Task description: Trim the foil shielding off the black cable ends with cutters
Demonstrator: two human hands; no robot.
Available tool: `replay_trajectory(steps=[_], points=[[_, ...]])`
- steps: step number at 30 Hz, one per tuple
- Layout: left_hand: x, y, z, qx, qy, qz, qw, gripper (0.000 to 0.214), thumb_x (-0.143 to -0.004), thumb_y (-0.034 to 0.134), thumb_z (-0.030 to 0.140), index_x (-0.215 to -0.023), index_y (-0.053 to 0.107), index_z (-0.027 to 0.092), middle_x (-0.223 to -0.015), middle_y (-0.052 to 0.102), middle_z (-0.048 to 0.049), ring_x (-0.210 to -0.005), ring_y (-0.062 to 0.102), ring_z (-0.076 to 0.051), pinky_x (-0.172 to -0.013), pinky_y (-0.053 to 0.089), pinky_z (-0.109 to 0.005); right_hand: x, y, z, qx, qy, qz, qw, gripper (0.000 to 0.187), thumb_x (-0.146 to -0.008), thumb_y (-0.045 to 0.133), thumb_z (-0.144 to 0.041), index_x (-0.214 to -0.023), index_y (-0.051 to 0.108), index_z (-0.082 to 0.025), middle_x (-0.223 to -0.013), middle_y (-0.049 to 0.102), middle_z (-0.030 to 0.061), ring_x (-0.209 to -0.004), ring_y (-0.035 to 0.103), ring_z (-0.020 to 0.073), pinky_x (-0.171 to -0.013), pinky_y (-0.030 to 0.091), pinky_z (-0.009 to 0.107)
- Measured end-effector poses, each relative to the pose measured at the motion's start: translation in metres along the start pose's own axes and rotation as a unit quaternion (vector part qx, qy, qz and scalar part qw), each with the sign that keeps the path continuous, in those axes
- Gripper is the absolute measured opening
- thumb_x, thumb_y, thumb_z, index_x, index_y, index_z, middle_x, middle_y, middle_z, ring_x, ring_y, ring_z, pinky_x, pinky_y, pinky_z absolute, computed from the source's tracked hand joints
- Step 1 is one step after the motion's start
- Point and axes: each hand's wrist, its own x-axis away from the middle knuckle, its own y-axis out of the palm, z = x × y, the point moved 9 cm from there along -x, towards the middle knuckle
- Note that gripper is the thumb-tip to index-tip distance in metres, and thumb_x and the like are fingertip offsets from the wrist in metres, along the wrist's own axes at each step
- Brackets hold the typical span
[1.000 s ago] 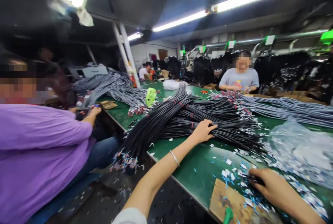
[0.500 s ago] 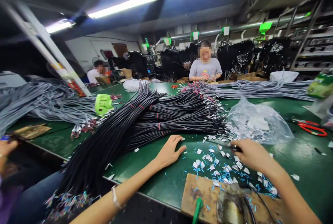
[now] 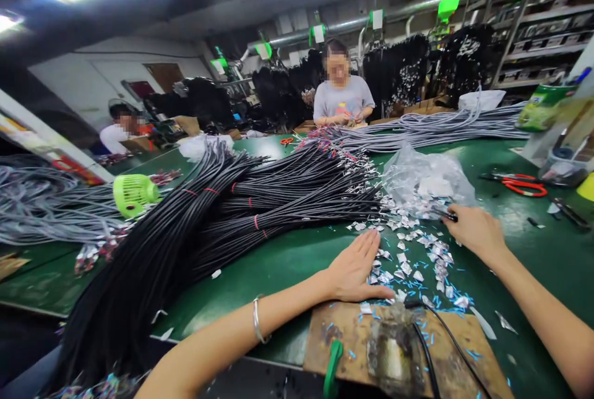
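My left hand (image 3: pixel 355 269) lies flat on the green table, thumb out from the fingers, its edge against a scatter of white foil scraps (image 3: pixel 403 260) and tiny blue bits of insulation. My right hand (image 3: pixel 476 232) is closed around a slim dark tool (image 3: pixel 449 216), whose exact kind I cannot make out, just beyond the scraps. Behind that hand lies a clear plastic bag (image 3: pixel 427 170) with white scraps at its mouth. Bundles of black cables (image 3: pixel 288 201), tied with red bands, spread to the left, their stripped ends towards the scraps.
A wooden board (image 3: pixel 343 343) with a metal block, a green lever and black cords sits at the near edge. Red-handled pliers (image 3: pixel 524 185) lie right. A green fan (image 3: pixel 134 195) and grey cables (image 3: pixel 46 201) stand left. A co-worker (image 3: pixel 343 93) sits across the table.
My left hand has moved right into the scraps and flattened. My right hand has shifted right and away from me with the tool. The scraps are gathered closer together; the view has turned right.
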Motion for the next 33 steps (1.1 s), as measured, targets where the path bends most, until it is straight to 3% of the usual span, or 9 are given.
replay_trajectory(steps=[4, 8, 11, 15, 19, 23, 27, 30, 33], points=[[-0.043, 0.003, 0.019, 0.032, 0.011, 0.03, 0.999, 0.102, -0.077, 0.041, 0.073, -0.145, 0.008, 0.005, -0.151, 0.008, -0.0226, -0.14, 0.004, -0.031, -0.113, 0.016, -0.048, -0.001, -0.018, 0.023, -0.035, 0.047, 0.057, 0.997, 0.033, -0.091, 0.046, -0.045, -0.099, 0.061, -0.017, -0.086, 0.065, 0.0047, -0.074, 0.061, 0.0171, -0.063, 0.045, 0.029], [-0.055, -0.02, 0.024, 0.06, -0.007, 0.136, 0.989, 0.071, -0.081, 0.052, 0.057, -0.137, 0.035, 0.017, -0.14, 0.04, -0.0137, -0.131, 0.034, -0.027, -0.109, 0.031, -0.042, 0.009, -0.042, 0.044, -0.065, 0.093, 0.128, 0.985, 0.029, -0.088, 0.045, -0.042, -0.096, 0.062, -0.02, -0.084, 0.069, 0.0104, -0.077, 0.063, 0.0239, -0.054, 0.035, 0.027], [-0.029, -0.03, 0.001, 0.051, -0.068, 0.182, 0.98, 0.033, -0.088, 0.048, 0.041, -0.113, 0.057, 0.022, -0.116, 0.059, -0.0084, -0.11, 0.054, -0.021, -0.098, 0.044, -0.035, 0.014, -0.053, 0.048, -0.08, 0.111, 0.162, 0.977, 0.027, -0.084, 0.047, -0.042, -0.093, 0.062, -0.021, -0.08, 0.07, 0.0111, -0.07, 0.062, 0.0254, -0.051, 0.03, 0.028], [0.014, -0.04, -0.062, 0.018, -0.176, 0.212, 0.961, 0.034, -0.092, 0.041, 0.033, -0.119, 0.053, 0.016, -0.121, 0.056, -0.0139, -0.115, 0.05, -0.027, -0.101, 0.038, -0.046, 0.016, -0.06, 0.038, -0.089, 0.087, 0.18, 0.976, 0.023, -0.081, 0.051, -0.042, -0.086, 0.063, -0.023, -0.076, 0.069, 0.0087, -0.067, 0.061, 0.0247, -0.052, 0.028, 0.028], [0.02, -0.046, -0.114, 0.017, -0.212, 0.201, 0.956, 0.033, -0.093, 0.039, 0.03, -0.117, 0.058, 0.019, -0.117, 0.063, -0.0085, -0.11, 0.057, -0.025, -0.099, 0.041, -0.042, 0.018, -0.064, 0.032, -0.091, 0.075, 0.189, 0.975, 0.023, -0.08, 0.052, -0.043, -0.084, 0.063, -0.023, -0.073, 0.069, 0.007, -0.064, 0.06, 0.0241, -0.051, 0.028, 0.028], [0.009, -0.054, -0.137, 0.024, -0.217, 0.206, 0.954, 0.032, -0.095, 0.038, 0.027, -0.113, 0.062, 0.015, -0.117, 0.064, -0.0083, -0.114, 0.056, -0.022, -0.1, 0.039, -0.04, 0.019, -0.066, 0.032, -0.093, 0.067, 0.191, 0.975, 0.024, -0.079, 0.053, -0.044, -0.083, 0.064, -0.023, -0.07, 0.068, 0.0064, -0.061, 0.059, 0.0236, -0.049, 0.028, 0.027], [-0.007, -0.054, -0.137, 0.03, -0.208, 0.185, 0.96, 0.032, -0.096, 0.038, 0.025, -0.118, 0.058, 0.013, -0.123, 0.06, -0.0103, -0.118, 0.052, -0.021, -0.103, 0.036, -0.042, 0.02, -0.071, 0.04, -0.099, 0.075, 0.206, 0.971, 0.025, -0.079, 0.053, -0.044, -0.087, 0.064, -0.022, -0.076, 0.069, 0.0073, -0.069, 0.062, 0.024, -0.051, 0.031, 0.026], [-0.03, -0.042, -0.123, 0.03, -0.181, 0.133, 0.974, 0.035, -0.095, 0.038, 0.029, -0.123, 0.055, 0.017, -0.129, 0.056, -0.0075, -0.121, 0.049, -0.02, -0.104, 0.035, -0.038, 0.019, -0.072, 0.044, -0.102, 0.081, 0.204, 0.97, 0.026, -0.079, 0.053, -0.044, -0.087, 0.064, -0.022, -0.077, 0.069, 0.0075, -0.071, 0.063, 0.0239, -0.051, 0.031, 0.026], [-0.059, -0.025, -0.116, 0.026, -0.181, 0.073, 0.98, 0.039, -0.091, 0.047, 0.041, -0.12, 0.055, 0.015, -0.123, 0.058, -0.0104, -0.112, 0.055, -0.023, -0.097, 0.041, -0.044, 0.018, -0.069, 0.044, -0.098, 0.083, 0.185, 0.974, 0.023, -0.077, 0.054, -0.044, -0.082, 0.064, -0.023, -0.074, 0.069, 0.0064, -0.066, 0.062, 0.0238, -0.049, 0.03, 0.027]])
